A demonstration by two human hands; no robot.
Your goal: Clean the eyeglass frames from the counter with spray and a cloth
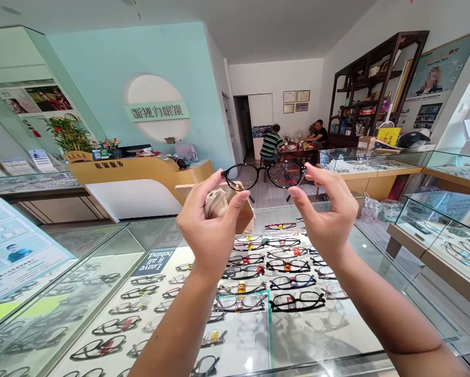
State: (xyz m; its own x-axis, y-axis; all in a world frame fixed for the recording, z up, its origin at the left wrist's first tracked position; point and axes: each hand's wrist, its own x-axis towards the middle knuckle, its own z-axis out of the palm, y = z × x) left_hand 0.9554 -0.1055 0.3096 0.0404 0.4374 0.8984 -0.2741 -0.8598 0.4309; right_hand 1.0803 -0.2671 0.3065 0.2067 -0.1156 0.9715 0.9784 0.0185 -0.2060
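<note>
A pair of black round-framed glasses point(263, 168) is held up in front of me, above the glass display case point(136, 230). My left hand point(213, 220) pinches the frame's left end between thumb and fingers, with a crumpled beige cloth point(216, 203) tucked in its palm. At the right end of the frame, my right hand point(329, 209) grips the rim corner with fingers above and thumb below. The lenses face forward, and one shows red marks. Rows of glasses point(293, 281) lie inside the case beneath my hands.
Behind my left hand stands a wooden tray or box point(247, 217). A curved counter point(133, 178) is at the back left. More glass cases point(447, 230) stand at right. Two people point(272, 144) are at a far table. A printed sign point(19, 251) stands at left.
</note>
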